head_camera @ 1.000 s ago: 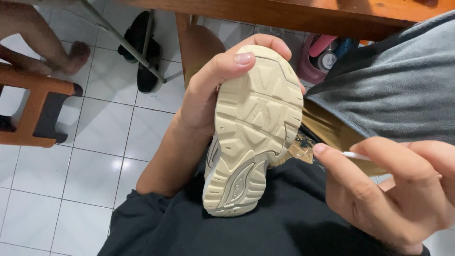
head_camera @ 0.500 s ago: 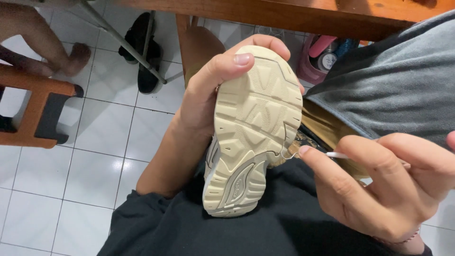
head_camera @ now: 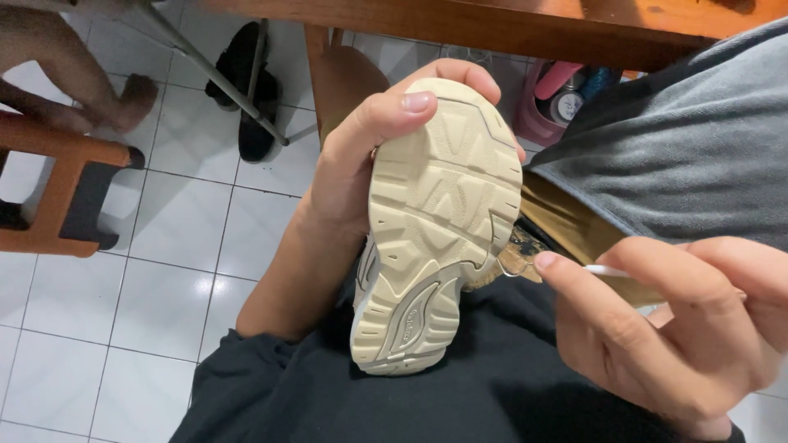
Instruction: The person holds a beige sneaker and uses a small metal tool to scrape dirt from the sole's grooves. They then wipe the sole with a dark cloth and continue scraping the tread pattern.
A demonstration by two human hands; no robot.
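Gluing step: left hand point(head_camera: 361, 164) grips the shoe point(head_camera: 439, 230), sole up; right hand point(head_camera: 673, 328) pinches a stick point(head_camera: 603, 270) at its loose side edge. Next needs steady dabbing.

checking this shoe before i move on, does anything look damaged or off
Yes. The cream sole of the shoe, held sole-up by the left hand, has a gap at its right edge near the arch, with a brownish, glossy flap sticking out. The right hand holds a thin white stick at that spot.
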